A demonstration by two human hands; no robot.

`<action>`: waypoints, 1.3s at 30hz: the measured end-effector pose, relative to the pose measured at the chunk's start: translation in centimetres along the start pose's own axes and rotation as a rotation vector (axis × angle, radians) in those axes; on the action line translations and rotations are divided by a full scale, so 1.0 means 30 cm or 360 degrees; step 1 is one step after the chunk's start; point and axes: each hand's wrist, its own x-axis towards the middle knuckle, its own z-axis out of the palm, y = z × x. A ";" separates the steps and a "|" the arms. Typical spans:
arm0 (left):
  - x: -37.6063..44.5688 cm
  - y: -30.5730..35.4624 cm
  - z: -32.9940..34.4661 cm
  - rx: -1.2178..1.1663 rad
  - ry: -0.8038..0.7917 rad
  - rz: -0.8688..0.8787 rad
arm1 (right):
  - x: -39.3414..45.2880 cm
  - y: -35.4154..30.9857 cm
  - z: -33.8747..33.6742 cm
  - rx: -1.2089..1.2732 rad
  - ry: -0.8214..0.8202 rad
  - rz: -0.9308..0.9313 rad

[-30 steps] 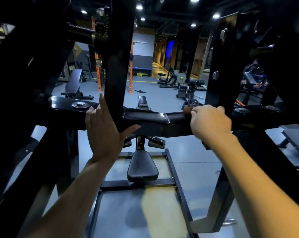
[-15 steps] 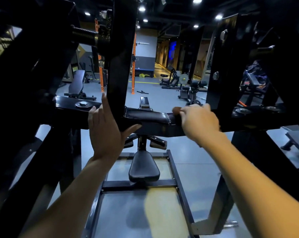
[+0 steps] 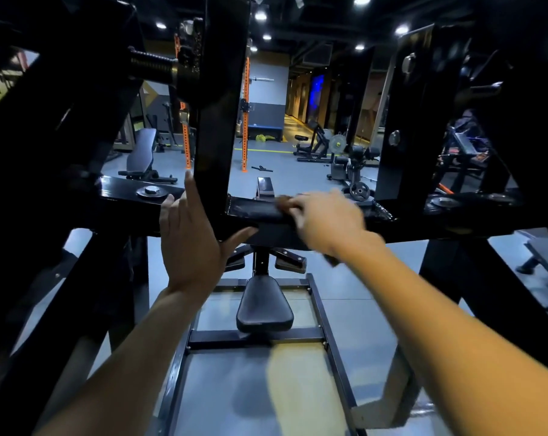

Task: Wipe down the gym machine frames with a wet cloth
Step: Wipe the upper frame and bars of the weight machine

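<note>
A black horizontal crossbar (image 3: 253,212) of the gym machine frame runs across the middle of the head view. My right hand (image 3: 326,218) lies on top of it, blurred, pressing a dark brown cloth (image 3: 283,202) whose edge sticks out past my fingertips. My left hand (image 3: 187,243) is flat and open against the black upright post (image 3: 222,105), fingers up, thumb stretched under the crossbar. A second upright (image 3: 414,121) rises at the right.
Below the crossbar sit the machine's black seat pad (image 3: 264,305) and its floor rails (image 3: 257,339). Thick black diagonal beams (image 3: 46,215) close in at the left and right. Benches (image 3: 143,152), orange rack posts (image 3: 245,121) and other machines stand on the grey floor beyond.
My right hand has slid left along the crossbar with the cloth, from beside the right upright towards the middle post. The left hand has kept its place on the post.
</note>
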 end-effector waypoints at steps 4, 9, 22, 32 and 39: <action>-0.005 0.009 0.008 0.0084 -0.0005 -0.0022 | -0.057 0.193 -0.044 -0.0472 0.0102 0.0418; -0.007 0.005 0.015 0.0084 0.0001 -0.0004 | -0.008 -0.061 -0.001 -0.0222 0.0106 0.0224; -0.008 -0.008 0.023 -0.0005 0.0035 0.0047 | -0.102 0.167 -0.025 -0.0449 0.0187 0.0521; 0.000 -0.019 0.025 -0.0142 0.0052 0.0116 | 0.014 -0.235 0.106 0.0447 0.0209 -0.0171; -0.169 0.080 0.015 -0.0415 0.0200 -0.0164 | -0.308 -0.012 0.084 0.2400 0.0039 0.0353</action>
